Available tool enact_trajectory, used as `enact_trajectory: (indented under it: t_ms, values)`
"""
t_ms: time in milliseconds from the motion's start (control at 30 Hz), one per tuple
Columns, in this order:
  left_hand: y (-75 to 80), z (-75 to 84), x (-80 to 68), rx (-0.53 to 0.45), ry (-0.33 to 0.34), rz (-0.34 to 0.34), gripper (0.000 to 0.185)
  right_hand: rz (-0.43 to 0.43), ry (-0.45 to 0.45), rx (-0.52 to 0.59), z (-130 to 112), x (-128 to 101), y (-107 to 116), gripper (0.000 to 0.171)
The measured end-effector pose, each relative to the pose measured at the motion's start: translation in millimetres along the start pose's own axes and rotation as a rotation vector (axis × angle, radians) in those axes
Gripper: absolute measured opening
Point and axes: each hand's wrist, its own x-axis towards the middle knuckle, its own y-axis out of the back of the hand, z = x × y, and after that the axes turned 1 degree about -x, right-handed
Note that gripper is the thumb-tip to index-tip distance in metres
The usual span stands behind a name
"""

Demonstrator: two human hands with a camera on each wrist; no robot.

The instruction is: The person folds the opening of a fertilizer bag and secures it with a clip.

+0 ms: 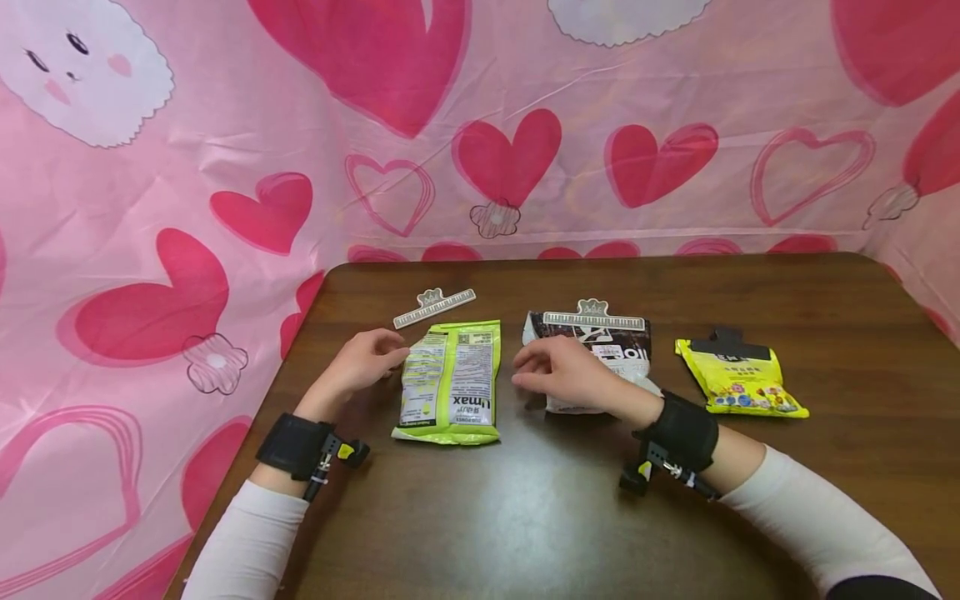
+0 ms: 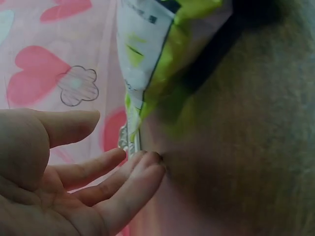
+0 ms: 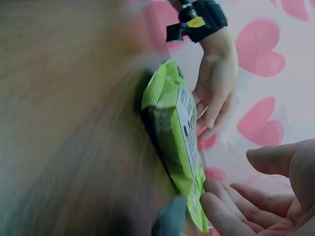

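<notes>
Centrally, a lime-green snack bag [image 1: 451, 382] lies flat on the dark brown table [image 1: 525, 517], printed back panel up, with white label text and a puffed, sealed body. The left hand [image 1: 365, 360] rests at its left edge, fingers loosely spread and holding nothing. The right hand [image 1: 558, 372] sits just beside its right edge, fingers relaxed and empty. A white clip [image 1: 434, 307] lies behind the bag. To the right lie a dark bag [image 1: 600, 354] and, farther off, a yellow bag [image 1: 738, 379].
</notes>
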Motion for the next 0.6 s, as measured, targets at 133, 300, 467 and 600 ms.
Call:
enact_trajectory:
  t_ms: [133, 300, 467, 600]
  values:
    - [-1.3, -3.4, 2.9, -0.113, 0.044, -0.037, 0.047, -0.076, -0.085, 0.137, 0.2, 8.9, -8.1, 0.035]
    - [-2.5, -6.9, 8.8, -0.23, 0.094, -0.083, 0.051, -0.098, -0.165, 0.251, 0.4, 15.3, -18.6, 0.037]
    - [-5.6, -9.7, 14.4, -0.278, 0.128, -0.108, 0.048, -0.074, -0.201, 0.324, 1.2, 18.3, -27.5, 0.037]
    - [-11.2, -7.8, 18.4, -0.298, 0.124, -0.134, 0.045, -0.058, -0.219, 0.343, 2.7, 19.0, -33.8, 0.038]
